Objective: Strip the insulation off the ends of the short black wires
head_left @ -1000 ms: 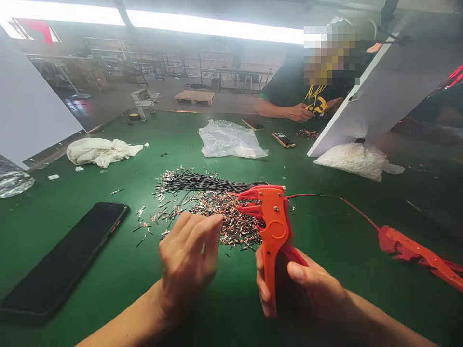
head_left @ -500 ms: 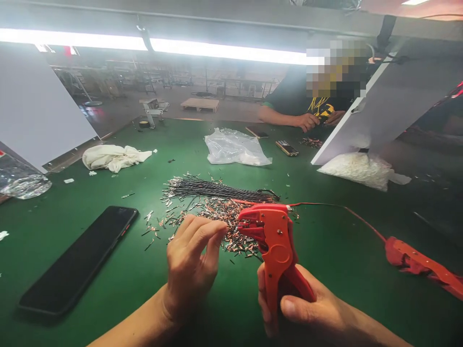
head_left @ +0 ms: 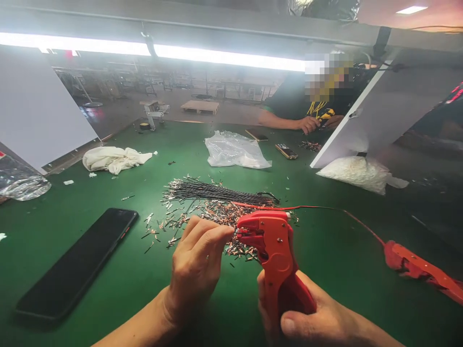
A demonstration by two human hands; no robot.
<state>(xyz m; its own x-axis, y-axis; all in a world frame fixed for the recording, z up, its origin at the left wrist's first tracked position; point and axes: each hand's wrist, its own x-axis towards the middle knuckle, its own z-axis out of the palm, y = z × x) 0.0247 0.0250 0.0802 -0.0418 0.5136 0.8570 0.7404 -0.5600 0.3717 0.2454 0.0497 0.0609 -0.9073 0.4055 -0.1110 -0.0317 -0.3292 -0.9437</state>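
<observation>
My right hand [head_left: 314,313] is wrapped round the handles of a red-orange wire stripper [head_left: 277,241], its jaws facing left. At the jaws, my left hand [head_left: 198,255] pinches a thin wire [head_left: 236,232]; only a short bit shows between the fingertips and the tool. Behind the tool lies a bundle of black wires [head_left: 220,190] with bared ends on the left. Cut wire scraps [head_left: 213,214] are strewn in front of the bundle, partly hidden by my left hand and the stripper.
A black phone [head_left: 79,262] lies at left on the green table [head_left: 152,279]. A second red tool [head_left: 419,265] rests at right, near a red cord. Farther back are a white cloth [head_left: 114,159], a clear bag [head_left: 237,149] and a filled bag [head_left: 361,173]. A co-worker sits across, hands on a yellow tool.
My left hand has moved slightly right, up to the stripper's jaws, and less wire shows between them. The stripper stays in my right hand. The view has tilted a little.
</observation>
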